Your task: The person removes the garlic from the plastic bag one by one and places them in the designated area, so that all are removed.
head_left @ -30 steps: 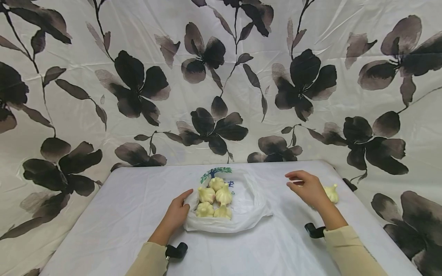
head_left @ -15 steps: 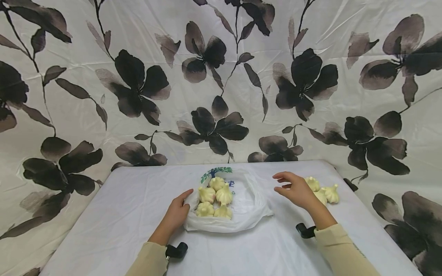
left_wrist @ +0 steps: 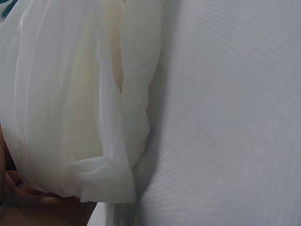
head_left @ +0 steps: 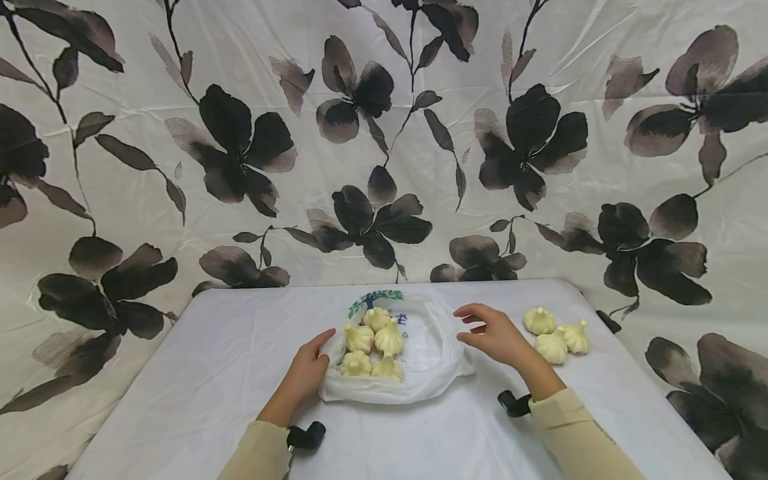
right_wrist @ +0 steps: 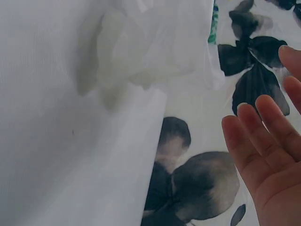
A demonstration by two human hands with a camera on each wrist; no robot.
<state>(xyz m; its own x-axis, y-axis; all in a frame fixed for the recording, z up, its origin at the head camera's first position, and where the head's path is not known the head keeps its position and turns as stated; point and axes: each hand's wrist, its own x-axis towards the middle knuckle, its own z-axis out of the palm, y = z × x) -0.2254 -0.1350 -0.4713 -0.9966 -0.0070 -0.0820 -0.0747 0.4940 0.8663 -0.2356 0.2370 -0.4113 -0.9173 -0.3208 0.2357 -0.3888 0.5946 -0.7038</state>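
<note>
Bag holds garlic; left hand seemingly grips it; right hand near.

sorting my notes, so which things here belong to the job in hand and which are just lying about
Likely part of the job:
white plastic bag
five garlic bulbs in it
three loose bulbs to its right

Apparently just setting or gear:
floral cloth
white-covered table
black wrist gadgets

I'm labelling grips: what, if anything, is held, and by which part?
The right hand holds nothing. The left hand touches the left side of the white plastic bag; whether it grips there cannot be told.
</note>
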